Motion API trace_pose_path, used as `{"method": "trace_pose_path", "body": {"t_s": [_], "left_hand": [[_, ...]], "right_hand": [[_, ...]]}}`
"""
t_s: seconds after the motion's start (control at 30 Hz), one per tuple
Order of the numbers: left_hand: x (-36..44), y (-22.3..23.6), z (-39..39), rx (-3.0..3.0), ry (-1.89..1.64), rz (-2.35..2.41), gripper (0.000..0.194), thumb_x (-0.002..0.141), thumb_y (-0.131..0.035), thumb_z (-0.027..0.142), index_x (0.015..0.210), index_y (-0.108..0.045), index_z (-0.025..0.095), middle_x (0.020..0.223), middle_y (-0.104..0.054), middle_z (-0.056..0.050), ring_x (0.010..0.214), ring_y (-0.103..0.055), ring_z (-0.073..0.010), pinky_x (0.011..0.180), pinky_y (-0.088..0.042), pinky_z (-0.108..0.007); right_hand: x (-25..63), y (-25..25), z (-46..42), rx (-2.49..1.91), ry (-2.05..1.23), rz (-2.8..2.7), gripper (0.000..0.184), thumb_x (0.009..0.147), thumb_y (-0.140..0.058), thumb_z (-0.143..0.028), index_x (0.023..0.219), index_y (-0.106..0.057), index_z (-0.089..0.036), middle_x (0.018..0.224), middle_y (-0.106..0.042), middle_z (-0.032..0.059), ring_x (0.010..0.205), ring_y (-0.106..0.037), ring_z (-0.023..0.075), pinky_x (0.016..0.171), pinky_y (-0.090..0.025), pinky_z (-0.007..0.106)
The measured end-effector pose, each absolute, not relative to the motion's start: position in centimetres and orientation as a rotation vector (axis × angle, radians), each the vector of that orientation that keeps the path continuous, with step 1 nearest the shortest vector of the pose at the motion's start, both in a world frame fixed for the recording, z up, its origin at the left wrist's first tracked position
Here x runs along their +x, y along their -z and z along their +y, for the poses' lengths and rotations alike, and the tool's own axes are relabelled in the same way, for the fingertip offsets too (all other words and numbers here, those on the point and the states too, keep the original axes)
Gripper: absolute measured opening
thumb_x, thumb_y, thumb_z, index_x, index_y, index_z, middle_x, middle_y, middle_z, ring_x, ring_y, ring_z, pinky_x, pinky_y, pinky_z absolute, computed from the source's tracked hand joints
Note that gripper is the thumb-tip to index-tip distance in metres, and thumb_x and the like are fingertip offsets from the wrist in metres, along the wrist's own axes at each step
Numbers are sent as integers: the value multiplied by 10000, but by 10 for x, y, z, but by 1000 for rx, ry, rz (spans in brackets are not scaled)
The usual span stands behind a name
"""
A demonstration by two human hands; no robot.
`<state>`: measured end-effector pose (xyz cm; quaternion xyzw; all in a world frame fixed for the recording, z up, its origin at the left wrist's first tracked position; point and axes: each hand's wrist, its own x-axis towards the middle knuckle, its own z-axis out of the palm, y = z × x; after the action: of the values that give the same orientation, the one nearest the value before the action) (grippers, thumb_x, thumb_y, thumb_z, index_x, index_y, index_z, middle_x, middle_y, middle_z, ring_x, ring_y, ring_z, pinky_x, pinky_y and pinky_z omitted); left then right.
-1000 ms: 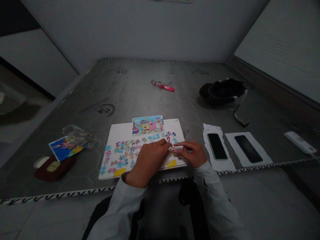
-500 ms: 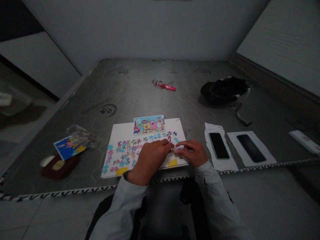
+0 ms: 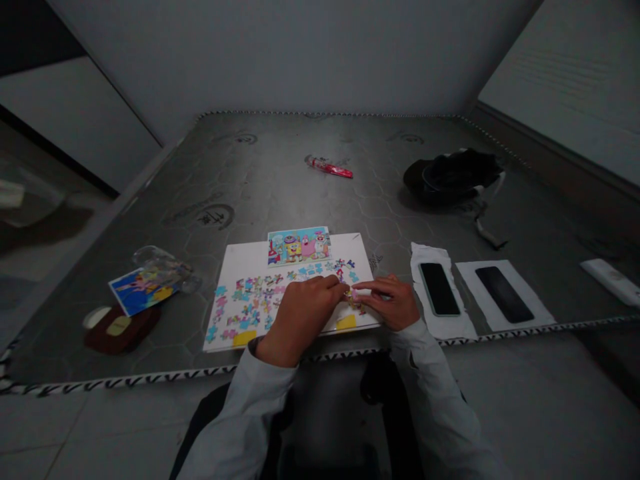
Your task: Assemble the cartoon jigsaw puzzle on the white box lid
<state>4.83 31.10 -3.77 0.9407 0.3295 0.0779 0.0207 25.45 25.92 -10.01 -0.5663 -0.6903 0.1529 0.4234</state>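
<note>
My left hand (image 3: 300, 323) and my right hand (image 3: 389, 303) meet over the lower right of a white puzzle board (image 3: 245, 263). Their fingertips pinch a small pink and yellow jigsaw piece (image 3: 353, 297). Several loose jigsaw pieces (image 3: 247, 303) in pink, teal and dark colours lie spread across the board. A cartoon picture card (image 3: 299, 246) rests at the board's far edge. A yellow patch (image 3: 346, 323) shows just below my fingers.
The board lies on a grey mattress (image 3: 280, 180). To the right are a phone (image 3: 439, 289) and a dark phone (image 3: 504, 294) on white sheets. Also there are a red tube (image 3: 329, 168), a black bag (image 3: 453, 175), a plastic-wrapped card (image 3: 150, 280) and a brown wallet (image 3: 123, 330).
My hands stay together on the small piece, with little visible movement. The whole view has shifted slightly, so the board sits a bit higher and further right.
</note>
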Motion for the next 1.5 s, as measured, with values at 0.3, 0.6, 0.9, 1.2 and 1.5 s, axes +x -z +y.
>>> {"method": "trace_pose_path", "body": {"t_s": [0.3, 0.6, 0.9, 1.2, 1.5], "left_hand": [[49, 35, 311, 2888, -209, 1034, 222, 936, -605, 193, 1115, -714, 265, 972, -734, -30, 864, -701, -197, 541, -436, -245], [49, 35, 310, 2882, -217, 1025, 221, 924, -625, 184, 1111, -711, 265, 999, -734, -24, 895, -713, -205, 553, -453, -254], [48, 35, 311, 2846, -224, 1006, 224, 946, -606, 220, 1128, -718, 285, 1015, -734, -19, 848, -709, -178, 565, -454, -253], [49, 31, 312, 2859, -156, 1015, 189, 942, -613, 231, 1088, -725, 274, 1005, -737, -14, 836, -701, -180, 556, -427, -246], [48, 32, 311, 2869, -172, 999, 190, 954, -577, 207, 1078, -713, 255, 1004, -727, -20, 824, -700, -175, 563, -435, -254]], "right_hand": [[252, 97, 258, -1456, -386, -1725, 285, 867, -688, -513, 937, -795, -258, 647, -679, -7, 580, -546, 123, 679, -374, 321], [251, 94, 258, -1467, -379, -1699, 310, 831, -716, -544, 871, -783, -244, 588, -632, -28, 546, -507, 111, 662, -364, 311], [252, 94, 258, -1463, -363, -1733, 288, 795, -754, -541, 802, -763, -253, 575, -624, -37, 526, -503, 109, 667, -360, 318], [251, 94, 258, -1477, -364, -1741, 290, 815, -739, -527, 771, -736, -240, 550, -594, -51, 530, -498, 101, 674, -346, 312], [251, 97, 258, -1465, -361, -1738, 314, 810, -736, -548, 767, -734, -236, 568, -621, -43, 517, -495, 100, 674, -342, 317]]}}
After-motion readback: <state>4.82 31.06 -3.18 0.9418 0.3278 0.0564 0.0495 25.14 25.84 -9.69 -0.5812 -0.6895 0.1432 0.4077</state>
